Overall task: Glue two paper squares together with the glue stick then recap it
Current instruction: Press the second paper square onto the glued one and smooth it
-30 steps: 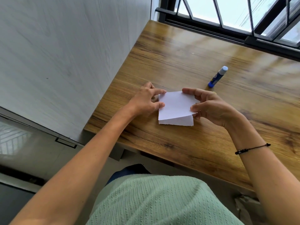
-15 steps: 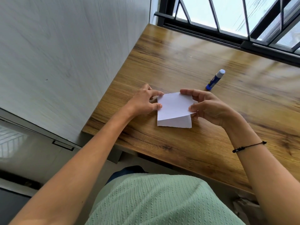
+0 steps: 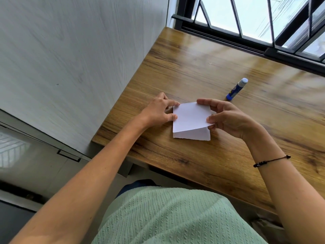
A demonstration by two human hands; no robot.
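Note:
Two white paper squares lie stacked near the table's front left. The upper paper square (image 3: 190, 117) is raised at its right edge, pinched by my right hand (image 3: 226, 118) between thumb and fingers. The lower paper square (image 3: 193, 135) lies flat on the wood, only its near strip showing. My left hand (image 3: 159, 111) presses its fingertips on the papers' left edge. A blue glue stick (image 3: 236, 89) with a white cap lies on its side beyond my right hand, apart from both hands.
The wooden table (image 3: 228, 164) meets a grey wall panel (image 3: 79, 59) on the left and a barred window (image 3: 255, 23) at the back. Its front edge runs just above my lap. A black bracelet (image 3: 270, 161) circles my right wrist.
My right hand has lifted the upper square's right edge a little higher off the lower one. The left hand and glue stick stay where they were.

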